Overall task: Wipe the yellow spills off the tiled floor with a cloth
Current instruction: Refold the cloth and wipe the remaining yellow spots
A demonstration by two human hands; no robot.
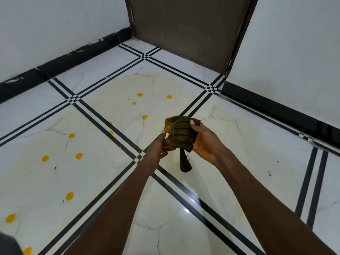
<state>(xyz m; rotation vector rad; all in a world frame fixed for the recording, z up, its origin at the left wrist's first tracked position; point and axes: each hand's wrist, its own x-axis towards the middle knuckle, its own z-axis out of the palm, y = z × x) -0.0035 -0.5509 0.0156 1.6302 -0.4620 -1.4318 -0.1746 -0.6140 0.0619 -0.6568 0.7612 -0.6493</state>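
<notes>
A dark brown striped cloth (179,133) is bunched between both hands above the floor, with a tail hanging down from it. My left hand (157,147) pinches its left edge, and my right hand (205,139) grips its right side with the thumb on top. Several yellow spills dot the white tiled floor (184,227): a cluster ahead around one spot (140,94), another spot (144,117) just left of the cloth, and more to the left such as a drop (79,156) and a larger one (69,196).
A dark brown door (189,28) stands open at the far corner. White walls with a black skirting (276,107) close the floor on the left and right. Black lines cross between the tiles.
</notes>
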